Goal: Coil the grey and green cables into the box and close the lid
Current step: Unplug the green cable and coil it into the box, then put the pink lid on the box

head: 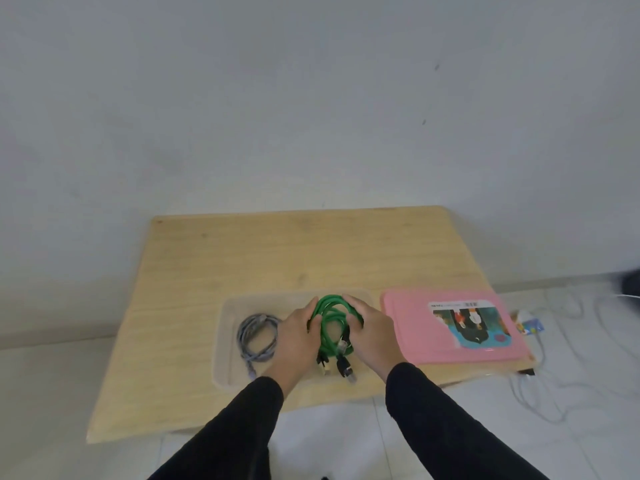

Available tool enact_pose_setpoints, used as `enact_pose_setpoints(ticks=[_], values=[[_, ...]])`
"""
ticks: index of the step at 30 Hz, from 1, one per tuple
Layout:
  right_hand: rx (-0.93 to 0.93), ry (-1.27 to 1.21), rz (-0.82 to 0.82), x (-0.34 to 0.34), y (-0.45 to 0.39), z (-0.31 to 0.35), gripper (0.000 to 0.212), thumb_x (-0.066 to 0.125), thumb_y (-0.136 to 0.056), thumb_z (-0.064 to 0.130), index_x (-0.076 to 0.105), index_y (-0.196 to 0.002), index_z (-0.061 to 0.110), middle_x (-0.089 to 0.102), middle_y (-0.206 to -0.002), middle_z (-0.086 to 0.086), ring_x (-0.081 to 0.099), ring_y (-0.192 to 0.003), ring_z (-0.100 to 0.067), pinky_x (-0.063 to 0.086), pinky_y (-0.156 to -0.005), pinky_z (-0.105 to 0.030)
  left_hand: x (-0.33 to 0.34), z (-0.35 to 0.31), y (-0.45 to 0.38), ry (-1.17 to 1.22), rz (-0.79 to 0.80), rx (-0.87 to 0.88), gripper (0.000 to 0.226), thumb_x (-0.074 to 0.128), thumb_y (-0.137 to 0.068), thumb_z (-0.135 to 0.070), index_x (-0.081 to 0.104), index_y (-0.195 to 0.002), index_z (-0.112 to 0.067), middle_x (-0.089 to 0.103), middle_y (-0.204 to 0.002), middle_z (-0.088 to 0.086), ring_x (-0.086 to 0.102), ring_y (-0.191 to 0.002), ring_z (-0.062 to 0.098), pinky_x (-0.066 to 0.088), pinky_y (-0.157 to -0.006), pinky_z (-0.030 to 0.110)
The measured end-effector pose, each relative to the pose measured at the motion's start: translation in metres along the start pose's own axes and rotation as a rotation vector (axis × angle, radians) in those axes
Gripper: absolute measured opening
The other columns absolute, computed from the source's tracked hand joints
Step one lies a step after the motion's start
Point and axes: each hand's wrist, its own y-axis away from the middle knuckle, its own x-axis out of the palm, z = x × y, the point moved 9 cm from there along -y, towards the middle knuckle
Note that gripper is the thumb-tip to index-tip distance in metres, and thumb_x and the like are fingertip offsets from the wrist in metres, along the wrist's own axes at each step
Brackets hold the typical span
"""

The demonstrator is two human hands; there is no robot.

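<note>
A clear plastic box (228, 306) stands on a wooden board. Inside its left half lies the coiled grey cable (257, 337). The green cable (332, 320) is coiled over the box's right half, its black plugs hanging toward me. My left hand (296, 336) grips the coil's left side and my right hand (369, 336) grips its right side. Whether the coil touches the box floor is hidden by my hands. The pink lid (412, 337) with a picture label lies flat to the right of the box.
The wooden board (242, 258) rests on a white tiled floor against a pale wall. White cords (540, 393) and a small colourful packet (530, 325) lie on the floor to the right. A dark object sits at the right edge.
</note>
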Motion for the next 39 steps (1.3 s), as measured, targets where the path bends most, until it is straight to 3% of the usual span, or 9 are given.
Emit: enact_pose_setpoints(ticks=[2, 12, 17, 19, 22, 27, 33, 36, 39], values=[[-0.020, 0.022, 0.009, 0.007, 0.001, 0.000, 0.039, 0.042, -0.095, 0.011, 0.048, -0.133, 0.019, 0.060, -0.125, -0.005, 0.056, -0.108, -0.014, 0.037, -0.086, -0.012, 0.003, 0.009, 0.000, -0.036, 0.011, -0.007, 0.043, 0.040, -0.098, -0.022, 0.037, -0.141, -0.020, 0.059, -0.122, 0.012, 0.057, -0.101, 0.025, 0.041, -0.076, 0.026], [0.029, 0.063, 0.029, 0.029, -0.018, -0.019, 0.040, 0.042, -0.096, 0.012, 0.046, -0.134, 0.023, 0.060, -0.115, -0.012, 0.055, -0.104, -0.022, 0.045, -0.092, -0.031, 0.006, 0.020, -0.013, -0.073, 0.018, 0.001, 0.045, 0.049, -0.094, -0.022, 0.041, -0.138, -0.018, 0.060, -0.127, 0.009, 0.056, -0.112, 0.022, 0.043, -0.092, 0.027], [0.024, 0.146, 0.008, 0.029, -0.015, -0.020, 0.036, 0.042, -0.096, 0.008, 0.048, -0.132, 0.011, 0.044, -0.104, -0.007, 0.047, -0.084, -0.011, 0.035, -0.073, -0.005, 0.010, 0.022, -0.012, -0.137, 0.055, -0.009, 0.046, 0.045, -0.096, -0.026, 0.039, -0.139, -0.015, 0.059, -0.127, 0.011, 0.055, -0.112, 0.024, 0.044, -0.095, 0.031], [0.003, 0.197, 0.015, 0.031, -0.012, -0.019, 0.036, 0.042, -0.095, 0.004, 0.046, -0.131, 0.005, 0.044, -0.116, -0.013, 0.048, -0.095, -0.013, 0.034, -0.076, 0.001, 0.011, 0.022, -0.011, -0.174, 0.080, -0.012, 0.047, 0.042, -0.097, -0.030, 0.036, -0.141, -0.014, 0.056, -0.129, 0.012, 0.052, -0.116, 0.025, 0.041, -0.096, 0.031], [-0.084, 0.286, -0.001, 0.030, -0.004, -0.011, 0.039, 0.040, -0.096, 0.010, 0.040, -0.134, 0.002, 0.044, -0.134, -0.015, 0.041, -0.124, -0.025, 0.031, -0.099, -0.018, 0.012, 0.019, -0.010, -0.214, 0.099, -0.019, 0.050, 0.036, -0.098, -0.032, 0.030, -0.143, -0.010, 0.048, -0.137, 0.013, 0.044, -0.125, 0.025, 0.035, -0.102, 0.030], [-0.229, 0.387, -0.119, 0.019, 0.014, 0.010, 0.040, 0.037, -0.096, 0.024, 0.048, -0.127, 0.003, 0.056, -0.122, -0.010, 0.052, -0.114, -0.021, 0.037, -0.093, -0.019, 0.002, 0.001, 0.002, -0.331, 0.021, 0.082, 0.046, 0.029, -0.100, -0.027, 0.030, -0.142, -0.006, 0.041, -0.141, 0.011, 0.038, -0.130, 0.020, 0.031, -0.107, 0.026], [-0.333, 0.468, -0.148, 0.011, 0.028, 0.025, 0.041, 0.031, -0.094, 0.026, 0.050, -0.122, 0.004, 0.057, -0.117, -0.009, 0.054, -0.110, -0.021, 0.043, -0.094, -0.025, -0.001, -0.016, 0.020, -0.500, -0.064, 0.216, 0.040, 0.024, -0.099, -0.021, 0.048, -0.127, -0.006, 0.057, -0.121, 0.010, 0.051, -0.112, 0.024, 0.041, -0.099, 0.032], [-0.373, 0.512, -0.127, 0.012, 0.038, 0.022, 0.045, 0.030, -0.093, 0.027, 0.051, -0.124, 0.003, 0.059, -0.122, -0.011, 0.053, -0.119, -0.026, 0.042, -0.100, -0.032, 0.001, -0.026, 0.031, -0.579, -0.083, 0.269, 0.045, 0.023, -0.093, -0.021, 0.062, -0.105, -0.004, 0.066, -0.095, 0.009, 0.061, -0.088, 0.023, 0.053, -0.082, 0.033], [-0.385, 0.554, -0.126, 0.007, 0.047, 0.016, 0.049, 0.023, -0.097, 0.031, 0.049, -0.127, 0.003, 0.058, -0.128, -0.011, 0.049, -0.125, -0.026, 0.038, -0.103, -0.034, 0.000, -0.044, 0.043, -0.618, -0.154, 0.340, 0.040, 0.031, -0.089, -0.019, 0.065, -0.098, -0.001, 0.068, -0.089, 0.011, 0.064, -0.084, 0.025, 0.055, -0.078, 0.032]])
